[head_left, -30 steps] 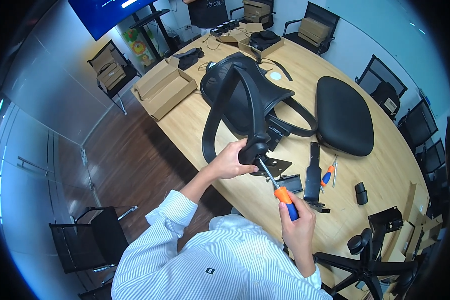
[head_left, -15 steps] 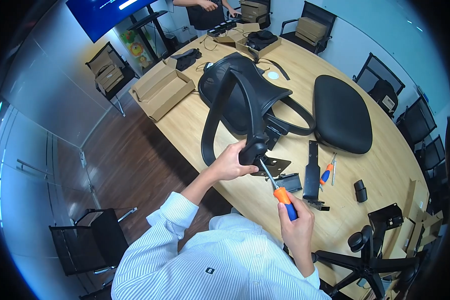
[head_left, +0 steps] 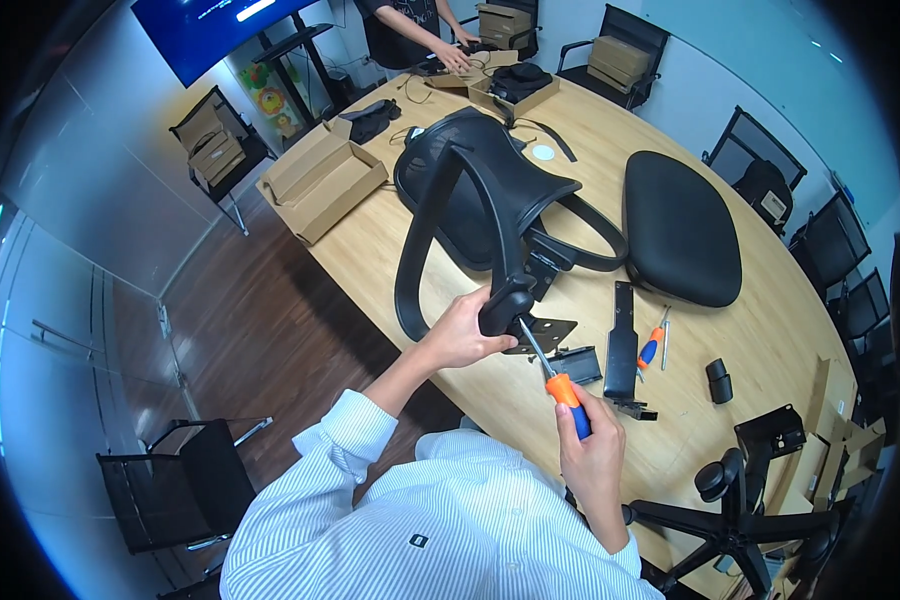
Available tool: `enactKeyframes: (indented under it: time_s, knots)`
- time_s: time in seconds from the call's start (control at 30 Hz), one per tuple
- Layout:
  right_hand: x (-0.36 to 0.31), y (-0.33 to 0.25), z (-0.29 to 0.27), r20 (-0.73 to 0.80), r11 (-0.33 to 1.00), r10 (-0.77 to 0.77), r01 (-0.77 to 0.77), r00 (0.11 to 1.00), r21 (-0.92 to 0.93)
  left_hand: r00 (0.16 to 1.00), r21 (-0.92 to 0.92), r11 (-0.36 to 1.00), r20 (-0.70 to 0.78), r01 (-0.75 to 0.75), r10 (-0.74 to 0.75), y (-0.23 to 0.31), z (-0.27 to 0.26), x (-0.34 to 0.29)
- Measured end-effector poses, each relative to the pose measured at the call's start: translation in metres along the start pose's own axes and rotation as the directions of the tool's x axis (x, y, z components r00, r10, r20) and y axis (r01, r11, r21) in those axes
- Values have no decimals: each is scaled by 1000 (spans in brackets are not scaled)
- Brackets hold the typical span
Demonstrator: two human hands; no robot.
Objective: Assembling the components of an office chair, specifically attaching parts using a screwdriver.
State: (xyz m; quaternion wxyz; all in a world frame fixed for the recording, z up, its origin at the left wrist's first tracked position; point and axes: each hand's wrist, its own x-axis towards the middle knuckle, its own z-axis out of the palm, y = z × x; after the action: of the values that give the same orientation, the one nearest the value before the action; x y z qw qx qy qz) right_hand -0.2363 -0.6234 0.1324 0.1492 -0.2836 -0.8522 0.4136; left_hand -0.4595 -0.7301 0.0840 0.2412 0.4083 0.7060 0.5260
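A black mesh chair back (head_left: 448, 205) with looped armrests lies on the table. My left hand (head_left: 462, 335) is closed around the lower joint of the near armrest (head_left: 502, 235). In my right hand (head_left: 592, 440) is a screwdriver (head_left: 564, 390) with an orange and blue handle, its shaft slanting up and left. The tip meets the armrest joint beside a dark metal plate (head_left: 548, 332); the screw itself is too small to make out. Just right of the shaft rests a black bracket (head_left: 576, 365).
A black seat cushion (head_left: 682, 228), a long black bar (head_left: 623, 340) and a second screwdriver (head_left: 652, 348) lie to the right. A star-shaped chair base (head_left: 735, 520) stands near right. An open cardboard box (head_left: 325, 185) sits at the table's left edge. Another person (head_left: 410, 30) works across the table.
My hands and the screwdriver stay in nearly the same place. Across the table, the other person has leaned in and moved a hand down toward the boxes.
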Motion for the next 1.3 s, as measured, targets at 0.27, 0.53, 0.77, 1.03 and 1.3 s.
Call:
enactKeyframes:
  time_s: [0.27,0.53,0.77,1.03,1.3]
  knots:
    - [7,45,11,787,-4,21,-787,616,616,997,49,999,72,-19,15,2,-1,-3]
    - [7,40,12,774,248,30,-755,632,607,983,196,981,180,-8,-28,-9,0,-1]
    - [0,50,24,193,985,-138,154,972,-74,988,88,996,154,-15,1,-1,8,7]
    - [6,63,13,699,775,215,-555,682,303,981,330,944,191,-23,-43,-6,11,1]
    - [-7,83,21,750,338,16,-709,662,619,976,192,981,207,21,-61,-23,25,-6]
